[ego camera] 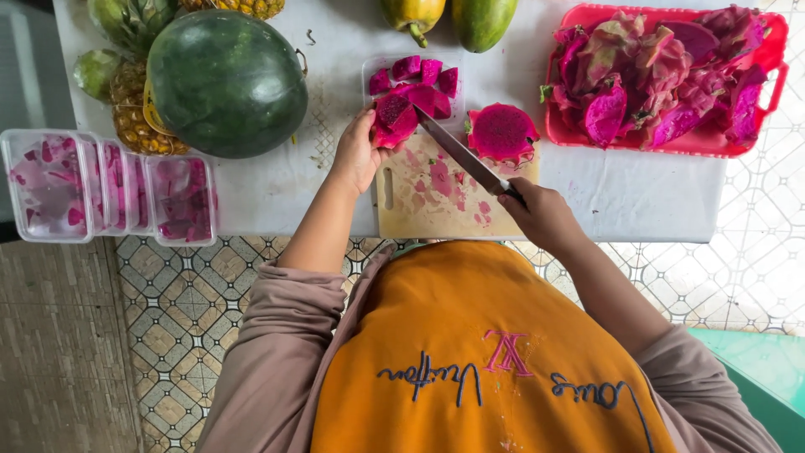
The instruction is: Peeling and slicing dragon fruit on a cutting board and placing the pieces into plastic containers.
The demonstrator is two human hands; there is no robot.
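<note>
Centre frame: left hand (356,155) grips peeled dragon fruit piece (394,120) beside clear tub (414,84); right hand (543,216) closed on knife (463,155). Blade tip apparently near left fingers: slippery flesh could slide, nicking them. Stained cutting board (440,197) overhangs table edge, may tip.

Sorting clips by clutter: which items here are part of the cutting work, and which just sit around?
In use: left hand, dragon fruit piece, right hand, knife, cutting board, clear tub of chunks, halved dragon fruit.

Lying about: watermelon, pineapples, papayas, red tray of peels, stacked tubs.
</note>
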